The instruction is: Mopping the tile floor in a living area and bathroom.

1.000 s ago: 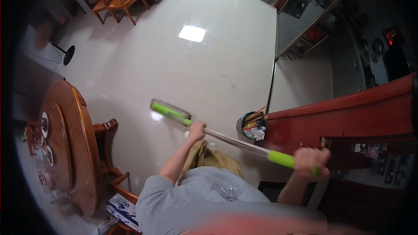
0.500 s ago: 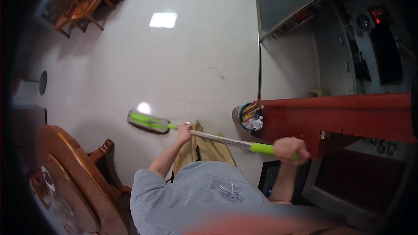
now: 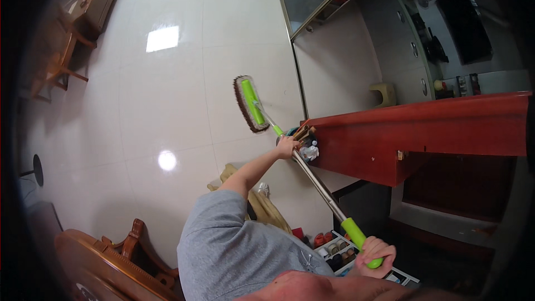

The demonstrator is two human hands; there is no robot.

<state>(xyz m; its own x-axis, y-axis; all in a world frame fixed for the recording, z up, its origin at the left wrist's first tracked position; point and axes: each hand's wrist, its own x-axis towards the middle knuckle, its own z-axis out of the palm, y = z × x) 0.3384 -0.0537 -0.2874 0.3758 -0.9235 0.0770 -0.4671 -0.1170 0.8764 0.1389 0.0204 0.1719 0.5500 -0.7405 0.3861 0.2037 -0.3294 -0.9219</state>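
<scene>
I hold a long-handled flat mop (image 3: pixel 320 185) with a steel pole, a green grip and a green head fringed in brown. My left hand (image 3: pixel 287 147) is closed around the pole's lower part, just below the green joint. At the other end, my right hand (image 3: pixel 376 256) wraps round the green grip close to my body. The mop head (image 3: pixel 251 103) lies on the pale tiled floor (image 3: pixel 173 95), a little left of the sliding door's track. Partly hidden behind my left hand and the pole is a waste bin (image 3: pixel 308 150) full of rubbish.
A red counter (image 3: pixel 418 124) stands on the right, with a kitchen behind it. A round wooden table (image 3: pixel 95 262) and a wooden chair (image 3: pixel 134 239) are at lower left. Wooden furniture (image 3: pixel 95 0) stands at far left. A shoe rack (image 3: pixel 337 248) is beside my right hand.
The mop head has swung from the left to farther ahead and right. My left hand moved right and forward with it; my right hand came down nearer my body. My view has shifted too.
</scene>
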